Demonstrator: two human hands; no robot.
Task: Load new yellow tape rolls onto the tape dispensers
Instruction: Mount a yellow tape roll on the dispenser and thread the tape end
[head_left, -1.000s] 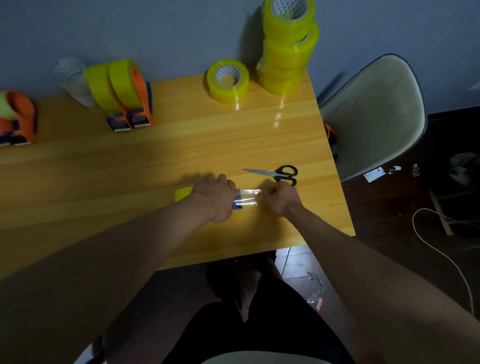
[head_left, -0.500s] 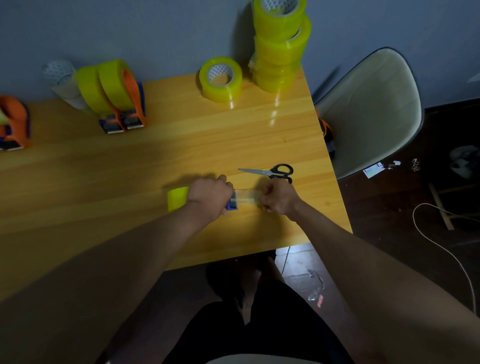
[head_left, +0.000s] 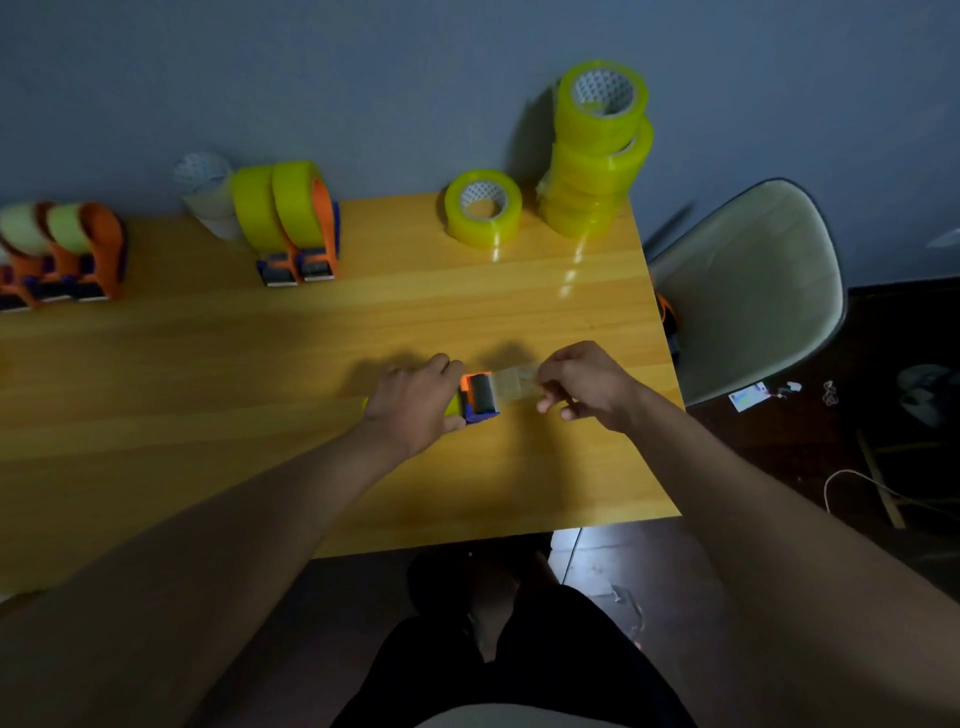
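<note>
- While left hand (head_left: 415, 410) clamps the dispenser (head_left: 480, 397) on the table (head_left: 260, 364), right hand (head_left: 584, 387) pinches the tape end (head_left: 514, 384), pulled just past the roller.
- Risk: strip folds onto itself, or slips free; pinch looks light, hard to confirm.

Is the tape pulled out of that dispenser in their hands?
Pulled out: a clear strip stretches from the dispenser, held by the left hand, to the right hand, which pinches it.

We see a pale chair (head_left: 748, 291) beside the wooden bench (head_left: 415, 312), a small card (head_left: 748, 397) and a cord (head_left: 852, 488) on the dark floor (head_left: 893, 332).
</note>
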